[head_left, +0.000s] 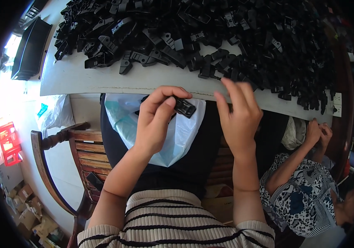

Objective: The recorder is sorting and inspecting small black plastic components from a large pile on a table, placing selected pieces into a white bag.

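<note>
Between thumb and fingers, my left hand (156,118) grips a small black plastic part (184,107) with a hollow rectangular end, held over my lap. To its right, my right hand (240,113) is raised at the table's front edge, fingers apart and slightly blurred, with nothing seen in it. Its fingertips come close to a large heap of similar black plastic parts (160,51) spread across the white tabletop (71,76). Below my left hand, a pale translucent plastic bag (173,144) lies open over my lap; what it holds is mostly hidden.
At right, a co-worker in a patterned top (305,194) has both hands at the table edge. A wooden slatted bench (88,149) is beneath me. At left are a black bin (30,49), another plastic bag (57,113), a red plastic stool (8,142) and cardboard boxes (30,215).
</note>
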A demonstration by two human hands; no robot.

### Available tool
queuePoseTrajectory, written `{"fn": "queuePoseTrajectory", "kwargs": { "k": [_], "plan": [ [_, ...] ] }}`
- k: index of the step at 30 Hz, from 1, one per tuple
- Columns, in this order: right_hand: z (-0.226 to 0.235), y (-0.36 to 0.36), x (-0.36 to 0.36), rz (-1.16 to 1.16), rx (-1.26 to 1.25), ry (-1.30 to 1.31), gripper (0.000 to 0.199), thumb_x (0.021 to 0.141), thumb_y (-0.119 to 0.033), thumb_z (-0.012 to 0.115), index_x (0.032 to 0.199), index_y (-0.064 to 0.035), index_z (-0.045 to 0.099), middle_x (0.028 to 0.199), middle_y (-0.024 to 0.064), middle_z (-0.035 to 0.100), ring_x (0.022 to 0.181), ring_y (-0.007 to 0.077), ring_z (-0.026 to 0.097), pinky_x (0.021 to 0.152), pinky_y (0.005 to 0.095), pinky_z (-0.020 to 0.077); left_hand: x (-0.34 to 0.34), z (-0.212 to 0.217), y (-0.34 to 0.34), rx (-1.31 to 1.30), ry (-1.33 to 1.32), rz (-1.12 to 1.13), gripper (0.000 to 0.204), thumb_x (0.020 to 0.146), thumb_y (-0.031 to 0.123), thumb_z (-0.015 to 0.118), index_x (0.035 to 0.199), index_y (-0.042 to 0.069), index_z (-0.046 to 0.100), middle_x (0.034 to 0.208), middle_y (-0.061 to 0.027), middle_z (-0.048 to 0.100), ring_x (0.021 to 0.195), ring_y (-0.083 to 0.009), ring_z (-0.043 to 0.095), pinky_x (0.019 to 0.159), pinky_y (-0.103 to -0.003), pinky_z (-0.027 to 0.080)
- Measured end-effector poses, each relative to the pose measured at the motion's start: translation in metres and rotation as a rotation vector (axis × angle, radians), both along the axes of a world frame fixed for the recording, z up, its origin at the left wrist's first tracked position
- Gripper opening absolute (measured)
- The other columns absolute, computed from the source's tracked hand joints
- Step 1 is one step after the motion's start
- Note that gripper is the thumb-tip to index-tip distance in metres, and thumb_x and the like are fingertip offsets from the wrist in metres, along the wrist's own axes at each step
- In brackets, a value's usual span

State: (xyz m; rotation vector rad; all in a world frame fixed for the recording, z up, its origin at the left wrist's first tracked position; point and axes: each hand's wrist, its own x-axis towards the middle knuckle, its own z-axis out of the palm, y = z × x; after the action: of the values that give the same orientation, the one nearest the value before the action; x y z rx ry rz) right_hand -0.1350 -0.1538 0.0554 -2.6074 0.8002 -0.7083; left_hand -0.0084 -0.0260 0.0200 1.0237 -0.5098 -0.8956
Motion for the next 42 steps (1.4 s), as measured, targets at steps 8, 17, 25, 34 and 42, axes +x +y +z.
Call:
{"fn": "queuePoseTrajectory", "kwargs": {
  "k": [8, 17, 25, 34, 42],
  "plan": [
    [0.01, -0.021, 0.025, -0.02, -0.68, 0.227, 0.011, 0.067, -0.001, 0.063, 0.073, -0.0068, 0.057, 0.096, 0.006, 0.057, 0.08, 0.0184, 0.054, 0.061, 0.0284, 0.0447, -0.003, -0.001, -0.019, 0.216, -0.245, -0.112, 0.02, 0.088, 0.005, 0.063, 0.106, 0.003, 0.056, 0.075, 0.0016, 0.052, 0.067, -0.0066, 0.049, 0.057, -0.02, 0.04],
    [0.01, -0.012, 0.004, 0.191, 0.054, -0.096, 0.022, 0.072, 0.01, 0.064, 0.092, -0.001, 0.063, 0.092, 0.0081, 0.06, 0.083, 0.0252, 0.061, 0.066, 0.0344, 0.0507, -0.008, -0.008, -0.029, 0.073, -0.585, 0.065, 0.042, 0.08, 0.006, 0.072, 0.119, 0.004, 0.058, 0.086, -0.0077, 0.063, 0.069, -0.0116, 0.055, 0.063, -0.024, 0.046],
    [-0.007, -0.046, 0.048, 0.099, -0.511, 0.218, 0.023, 0.072, -0.004, 0.065, 0.095, -0.0043, 0.069, 0.1, 0.0077, 0.063, 0.093, 0.023, 0.059, 0.076, 0.0348, 0.0469, -0.004, -0.005, -0.001, 0.195, -0.468, -0.056, 0.034, 0.081, 0.003, 0.07, 0.115, 0.004, 0.062, 0.076, -0.0032, 0.061, 0.066, -0.0078, 0.053, 0.061, -0.022, 0.044],
    [-0.001, -0.052, 0.051, 0.134, -0.589, -0.181, 0.018, 0.073, 0.002, 0.069, 0.091, -0.0018, 0.067, 0.09, 0.0076, 0.061, 0.076, 0.0202, 0.062, 0.065, 0.0302, 0.0504, -0.001, -0.01, 0.003, 0.177, -0.487, -0.006, 0.037, 0.08, 0.002, 0.07, 0.116, 0.004, 0.063, 0.079, -0.0047, 0.063, 0.064, -0.0083, 0.052, 0.06, -0.022, 0.044],
    [-0.026, -0.01, 0.027, 0.061, 0.008, -0.308, 0.017, 0.077, 0.009, 0.064, 0.092, 0.002, 0.064, 0.094, 0.0122, 0.062, 0.079, 0.0256, 0.065, 0.067, 0.0311, 0.0535, -0.006, -0.015, -0.01, 0.259, -0.378, 0.085, 0.038, 0.079, 0.001, 0.071, 0.117, 0.005, 0.064, 0.08, -0.0041, 0.064, 0.066, -0.0072, 0.053, 0.062, -0.021, 0.045]
  ]
}}
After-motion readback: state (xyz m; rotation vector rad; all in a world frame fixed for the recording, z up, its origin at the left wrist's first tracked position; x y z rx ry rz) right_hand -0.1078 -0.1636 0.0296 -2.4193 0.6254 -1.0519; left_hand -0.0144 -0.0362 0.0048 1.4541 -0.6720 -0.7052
